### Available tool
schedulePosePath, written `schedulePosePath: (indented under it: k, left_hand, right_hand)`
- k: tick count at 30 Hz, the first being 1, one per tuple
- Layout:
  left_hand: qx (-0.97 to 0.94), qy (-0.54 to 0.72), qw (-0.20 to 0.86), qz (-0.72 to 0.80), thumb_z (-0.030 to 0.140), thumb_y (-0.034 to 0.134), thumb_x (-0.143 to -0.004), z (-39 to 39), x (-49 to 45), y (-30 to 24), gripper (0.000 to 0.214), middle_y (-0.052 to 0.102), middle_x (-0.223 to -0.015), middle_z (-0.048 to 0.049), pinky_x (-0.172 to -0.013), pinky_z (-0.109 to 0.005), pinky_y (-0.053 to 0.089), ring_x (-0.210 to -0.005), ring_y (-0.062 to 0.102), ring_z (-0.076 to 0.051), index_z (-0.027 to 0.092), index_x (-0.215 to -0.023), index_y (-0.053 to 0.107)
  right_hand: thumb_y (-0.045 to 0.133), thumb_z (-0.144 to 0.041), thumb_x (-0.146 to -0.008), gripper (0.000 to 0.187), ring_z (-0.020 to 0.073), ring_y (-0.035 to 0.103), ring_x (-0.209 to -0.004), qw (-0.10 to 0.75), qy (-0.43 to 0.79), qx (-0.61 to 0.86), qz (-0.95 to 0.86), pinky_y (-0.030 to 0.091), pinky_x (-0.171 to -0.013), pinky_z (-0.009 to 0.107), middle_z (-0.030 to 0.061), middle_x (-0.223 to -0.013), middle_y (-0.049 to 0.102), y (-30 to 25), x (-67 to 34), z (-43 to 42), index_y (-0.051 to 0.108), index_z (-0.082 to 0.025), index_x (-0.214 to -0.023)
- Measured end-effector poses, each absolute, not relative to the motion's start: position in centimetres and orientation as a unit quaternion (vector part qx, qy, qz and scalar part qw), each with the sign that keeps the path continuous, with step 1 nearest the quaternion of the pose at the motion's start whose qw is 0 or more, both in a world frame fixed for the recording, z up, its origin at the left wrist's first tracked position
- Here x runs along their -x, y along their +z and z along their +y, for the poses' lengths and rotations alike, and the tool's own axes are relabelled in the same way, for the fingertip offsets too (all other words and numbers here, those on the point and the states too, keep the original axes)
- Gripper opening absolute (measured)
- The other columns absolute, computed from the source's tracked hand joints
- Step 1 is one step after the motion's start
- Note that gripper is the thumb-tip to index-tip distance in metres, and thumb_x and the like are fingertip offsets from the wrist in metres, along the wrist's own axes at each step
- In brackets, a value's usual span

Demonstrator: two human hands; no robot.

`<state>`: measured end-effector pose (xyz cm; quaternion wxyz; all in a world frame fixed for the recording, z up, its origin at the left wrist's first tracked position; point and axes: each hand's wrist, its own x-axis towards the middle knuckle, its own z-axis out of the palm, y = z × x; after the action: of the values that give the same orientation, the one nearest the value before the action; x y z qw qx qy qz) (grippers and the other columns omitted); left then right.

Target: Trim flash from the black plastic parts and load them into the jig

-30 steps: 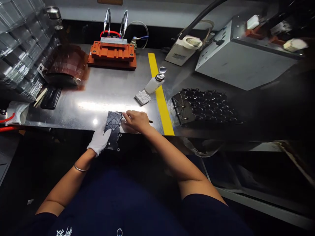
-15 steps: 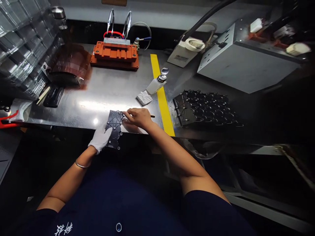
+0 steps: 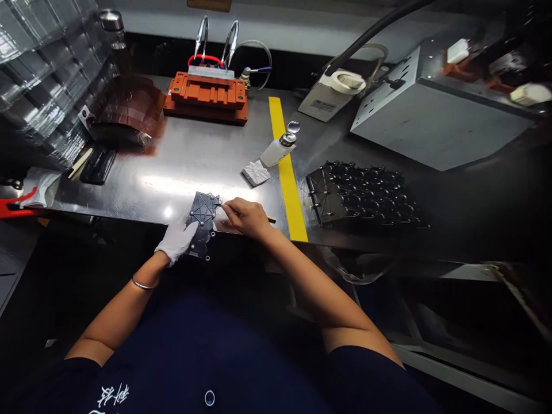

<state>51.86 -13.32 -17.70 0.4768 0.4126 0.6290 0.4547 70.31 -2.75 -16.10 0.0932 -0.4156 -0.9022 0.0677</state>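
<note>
My left hand (image 3: pixel 178 240), in a white glove, grips a flat black moulded part (image 3: pixel 199 237) by its left side, thumb across its face. Star-shaped ribs cover the upper half of the part, and small round lugs line its right edge. It is held at the bench's front edge. My right hand (image 3: pixel 248 217) is bare and closed in a pinch around a thin stick-like tool (image 3: pixel 271 219), whose back end pokes out beyond the hand. The fingertips are close to the part's upper right corner. The tool's exact kind is hidden by the fingers.
A white pump bottle (image 3: pixel 278 150) with its lid up stands beside a folded white wipe (image 3: pixel 256 172). Right of the yellow tape (image 3: pixel 288 198) sit several similar black parts (image 3: pixel 366 192). An orange fixture (image 3: pixel 207 98) and a grey metal box (image 3: pixel 431 121) stand farther back.
The camera view has shifted slightly, moving the bench items right in the picture. My right hand has moved slightly down and right, its fingertips still near the part's corner. The left grip is unchanged.
</note>
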Motion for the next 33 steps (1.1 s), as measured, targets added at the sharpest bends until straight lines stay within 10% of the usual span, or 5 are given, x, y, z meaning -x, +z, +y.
schedulePosePath:
  k: [33]
  left_hand:
    - [-0.434, 0.440, 0.432, 0.656, 0.027, 0.052, -0.083, -13.4, -52.4, -17.8, 0.038, 0.070, -0.102, -0.0063, -0.087, -0.031, 0.049, -0.093, 0.064, -0.019, 0.016, -0.119, 0.060]
  right_hand:
    - [0.045, -0.044, -0.092, 0.043, 0.0123, 0.058, -0.058, 0.125, 0.020, 0.431, -0.893, 0.024, -0.052, 0.026, 0.0040, -0.072, 0.072, -16.6, -70.1, -4.0, 0.070, -0.018, -0.068]
